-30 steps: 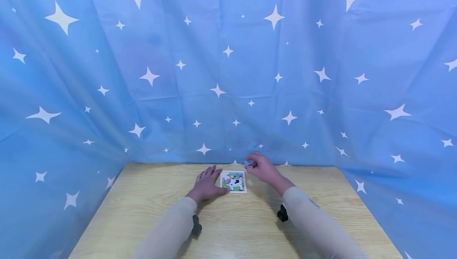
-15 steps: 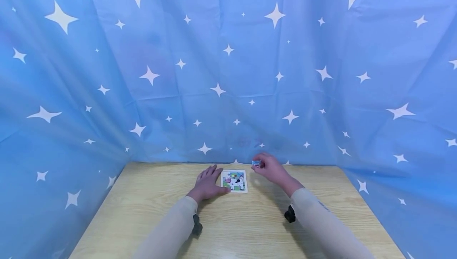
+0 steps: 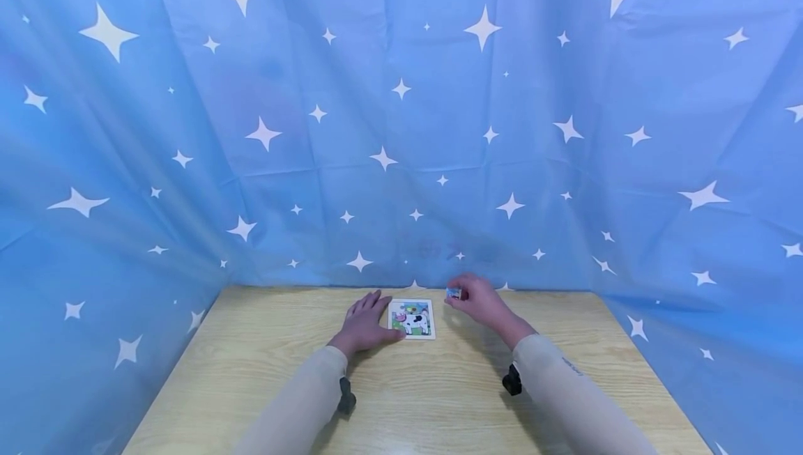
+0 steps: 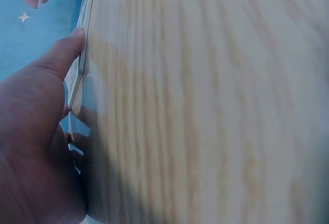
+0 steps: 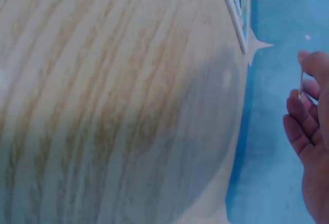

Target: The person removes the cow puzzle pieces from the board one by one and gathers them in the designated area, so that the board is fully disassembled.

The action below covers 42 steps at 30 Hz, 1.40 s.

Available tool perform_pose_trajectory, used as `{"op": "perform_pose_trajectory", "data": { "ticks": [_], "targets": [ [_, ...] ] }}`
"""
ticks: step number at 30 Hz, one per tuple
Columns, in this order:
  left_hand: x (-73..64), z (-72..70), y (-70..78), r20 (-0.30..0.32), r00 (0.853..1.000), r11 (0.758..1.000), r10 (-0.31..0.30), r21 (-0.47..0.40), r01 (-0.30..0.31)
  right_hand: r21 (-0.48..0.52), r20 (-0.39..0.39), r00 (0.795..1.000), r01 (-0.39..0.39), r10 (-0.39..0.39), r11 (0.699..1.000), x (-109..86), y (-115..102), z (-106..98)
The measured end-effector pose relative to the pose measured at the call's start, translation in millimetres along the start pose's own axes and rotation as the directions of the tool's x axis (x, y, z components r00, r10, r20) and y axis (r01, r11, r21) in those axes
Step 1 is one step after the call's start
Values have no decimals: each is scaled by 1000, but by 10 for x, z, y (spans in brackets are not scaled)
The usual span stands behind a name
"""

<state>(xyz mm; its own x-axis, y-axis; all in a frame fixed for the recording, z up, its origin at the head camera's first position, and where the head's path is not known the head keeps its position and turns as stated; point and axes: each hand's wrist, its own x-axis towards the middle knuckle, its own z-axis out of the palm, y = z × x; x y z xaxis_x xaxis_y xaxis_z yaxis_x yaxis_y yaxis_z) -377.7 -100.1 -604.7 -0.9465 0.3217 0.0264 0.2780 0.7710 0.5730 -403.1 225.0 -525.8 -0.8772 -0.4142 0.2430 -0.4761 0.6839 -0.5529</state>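
Note:
On the wooden table lies a small square jigsaw puzzle (image 3: 417, 322) in a pale frame, showing a black-and-white cow on green. My left hand (image 3: 364, 326) rests along its left side, fingers spread, with the thumb on the front left corner. The left wrist view has this thumb (image 4: 64, 52) at the edge of the frame. To the right of the puzzle, raised over the table, my right hand (image 3: 483, 302) pinches a small bluish puzzle piece (image 3: 453, 293). The right wrist view catches this piece (image 5: 301, 80) edge-on between thumb and fingers.
A blue curtain (image 3: 376, 93) with white stars hangs behind the table (image 3: 414, 392) and along both sides. The puzzle lies near the table's back edge. Black wrist cameras (image 3: 512, 380) sit under both sleeves.
My right hand has moved right, away from the puzzle, then dipped slightly, still pinching the puzzle piece. The left hand has stayed in place.

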Motion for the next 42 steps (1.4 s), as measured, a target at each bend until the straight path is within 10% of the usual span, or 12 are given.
{"op": "perform_pose_trajectory", "data": {
  "ticks": [14, 42],
  "targets": [
    [-145, -137, 209, -7, 1000, 1000, -6, -6, 5, -67, 70, 996, -42, 47, 997, -9, 151, 165],
    [-14, -2, 23, -1, 1000, 1000, -4, 11, 4, -59, 157, 982, -93, 101, 994, 32, 187, 231]
  ]
}}
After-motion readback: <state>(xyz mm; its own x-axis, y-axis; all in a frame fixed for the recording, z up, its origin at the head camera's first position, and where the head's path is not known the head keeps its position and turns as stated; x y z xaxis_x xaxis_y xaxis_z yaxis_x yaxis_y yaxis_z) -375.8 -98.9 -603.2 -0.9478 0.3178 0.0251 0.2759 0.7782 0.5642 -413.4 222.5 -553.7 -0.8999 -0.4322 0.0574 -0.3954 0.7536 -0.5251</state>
